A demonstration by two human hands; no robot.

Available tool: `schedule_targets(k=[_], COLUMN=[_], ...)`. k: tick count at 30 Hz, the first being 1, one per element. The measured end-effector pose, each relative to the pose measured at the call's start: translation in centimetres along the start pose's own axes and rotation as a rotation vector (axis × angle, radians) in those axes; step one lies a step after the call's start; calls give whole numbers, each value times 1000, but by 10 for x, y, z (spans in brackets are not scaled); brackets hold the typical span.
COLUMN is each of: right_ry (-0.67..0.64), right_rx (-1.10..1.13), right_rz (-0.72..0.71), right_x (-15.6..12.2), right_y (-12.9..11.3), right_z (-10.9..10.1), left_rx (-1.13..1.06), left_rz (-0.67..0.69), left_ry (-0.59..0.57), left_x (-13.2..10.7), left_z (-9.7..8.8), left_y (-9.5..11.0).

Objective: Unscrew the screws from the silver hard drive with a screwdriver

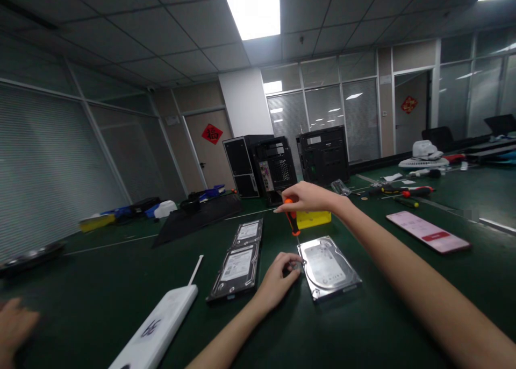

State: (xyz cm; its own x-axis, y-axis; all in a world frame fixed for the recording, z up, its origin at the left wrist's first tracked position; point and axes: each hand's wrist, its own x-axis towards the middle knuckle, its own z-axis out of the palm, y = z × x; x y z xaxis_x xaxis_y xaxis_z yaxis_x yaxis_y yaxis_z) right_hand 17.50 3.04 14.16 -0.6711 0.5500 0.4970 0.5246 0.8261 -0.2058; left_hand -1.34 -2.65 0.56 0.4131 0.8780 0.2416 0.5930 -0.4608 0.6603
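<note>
My right hand (300, 197) grips an orange-and-black screwdriver (292, 218) from above, fingers wrapped round the top of its handle. The shaft points down, its tip at the far left corner of a silver hard drive (324, 264) lying flat, label up. Beside that drive's left edge rests my left hand (280, 277), its fingers curled and bent together against or close to the edge. Something small may be between the fingertips, but I cannot make it out. Left of this hand lie two more hard drives, a nearer one (237, 269) and a farther one (248, 231).
A white box marked in pen (157, 326) lies at the front left, near another person's blurred hand (16, 323). Behind the silver drive sits a yellow tray (314, 218). A phone (427, 231) and several tools (415, 191) lie right; computer cases (322, 154) stand behind.
</note>
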Motion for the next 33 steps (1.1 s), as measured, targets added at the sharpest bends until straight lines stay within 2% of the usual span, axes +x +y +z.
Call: schedule_targets(k=[6,11,14,24,28,33], right_ry=[-39,-20,-23,-170,-120,-70], right_rx=[71,30,121,393,354,197], right_rz=[-8,-6,-13,-66,-63,11], right_x=[1,1,0,1,1,0], right_y=[1,1,0,1,1,-1], right_z=[2,3,3,4,5,7], left_rx=[-12,-15,-8,14,16,14], left_rz=[5,12,11,7,15,12], left_ry=[-7,-7,-4,-2,-5,-6], left_x=[0,0,1,1,1,1], left_z=[-1,0,0,1,0,0], left_y=[1,1,0,0,-2,-1])
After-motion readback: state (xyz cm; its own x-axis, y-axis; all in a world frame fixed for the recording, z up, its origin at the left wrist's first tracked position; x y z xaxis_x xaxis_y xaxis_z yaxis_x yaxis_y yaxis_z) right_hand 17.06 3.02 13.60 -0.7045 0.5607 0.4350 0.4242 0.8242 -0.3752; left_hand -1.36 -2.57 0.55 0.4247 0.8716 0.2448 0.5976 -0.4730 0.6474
